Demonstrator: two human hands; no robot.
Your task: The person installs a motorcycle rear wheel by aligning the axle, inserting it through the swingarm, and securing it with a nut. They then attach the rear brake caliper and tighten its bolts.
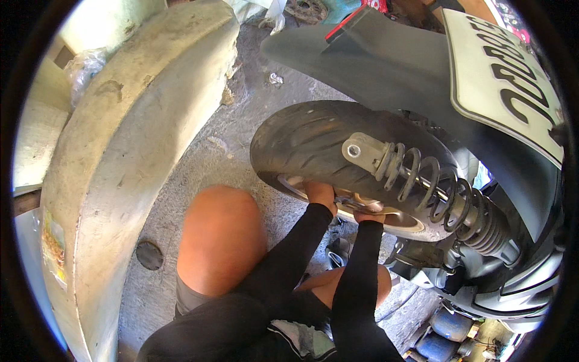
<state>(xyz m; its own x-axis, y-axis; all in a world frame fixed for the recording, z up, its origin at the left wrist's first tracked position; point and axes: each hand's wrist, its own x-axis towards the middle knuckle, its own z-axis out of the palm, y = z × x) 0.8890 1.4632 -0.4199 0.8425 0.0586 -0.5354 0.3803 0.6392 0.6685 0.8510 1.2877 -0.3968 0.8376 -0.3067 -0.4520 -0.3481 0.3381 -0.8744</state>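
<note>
A scooter's rear wheel, a worn black tyre (304, 142) on a silver rim (401, 220), hangs in the middle of the view. My left hand (321, 194) reaches under the tyre and grips the rim's edge. Just to its right, my right hand (369, 215) presses on the rim near the hub; its fingers are mostly hidden behind the wheel. Both arms wear black sleeves. A black coil-spring shock absorber (434, 190) lies across the tyre, with its silver lower mount (357, 151) hanging free.
A grey rear mudguard (374, 60) and a white number plate (503, 75) sit above the wheel. A curved concrete wall (120, 157) runs along the left. My bare knee (220, 238) is over the rough concrete floor (199, 160). Blue cylinders (443, 335) lie at lower right.
</note>
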